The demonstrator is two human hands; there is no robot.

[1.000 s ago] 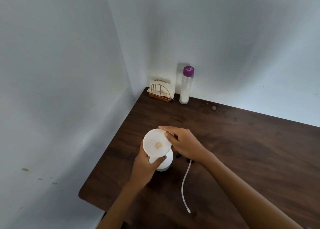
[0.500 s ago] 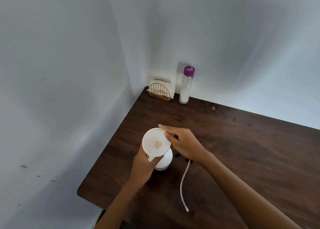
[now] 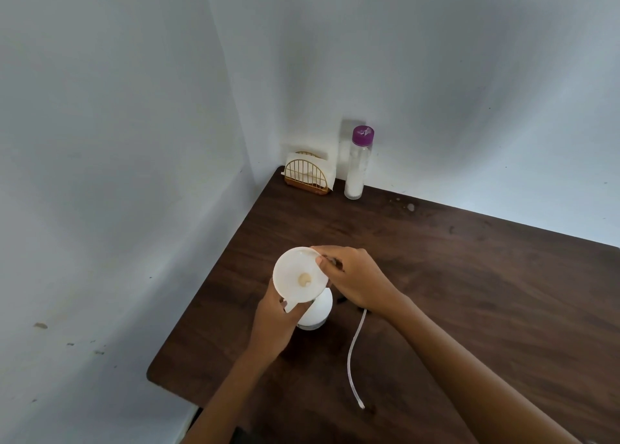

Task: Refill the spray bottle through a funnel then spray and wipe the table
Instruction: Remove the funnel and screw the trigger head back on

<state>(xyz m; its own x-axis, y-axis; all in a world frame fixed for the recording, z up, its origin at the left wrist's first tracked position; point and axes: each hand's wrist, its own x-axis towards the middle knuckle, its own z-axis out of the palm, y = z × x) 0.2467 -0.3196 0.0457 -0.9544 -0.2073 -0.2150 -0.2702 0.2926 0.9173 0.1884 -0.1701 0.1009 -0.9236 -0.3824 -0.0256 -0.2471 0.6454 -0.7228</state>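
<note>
Nearest to us, both forearms reach in from the bottom edge over the dark wooden table (image 3: 469, 292) and meet close together at one spot near its left side. A thin white tube (image 3: 352, 359) lies on the wood between the arms, running from under our right wrist toward us, with its free end close to the near edge.

Our left hand (image 3: 273, 322) comes up from below and grips the funnel (image 3: 299, 278) at its lower rim, the thumb lying over the small tab that sticks out toward us, the fingers curled beneath. Just under and to the right of the funnel sits the white spray bottle (image 3: 317, 312), standing on the table; only its rounded shoulder and base show past the funnel and the left hand. We look straight down into the funnel's bowl, so we cannot tell whether its spout sits inside the bottle's neck.

Our right hand (image 3: 355, 280) holds the funnel's upper right rim, fingertips pinching the edge. Something dark shows on the table behind that hand, too hidden to make out.

Farther back, in the corner where the two pale walls meet, a gold wire napkin holder (image 3: 306, 176) with white napkins stands just beside a tall clear bottle with a purple cap (image 3: 357, 163), partly filled with something white.
</note>
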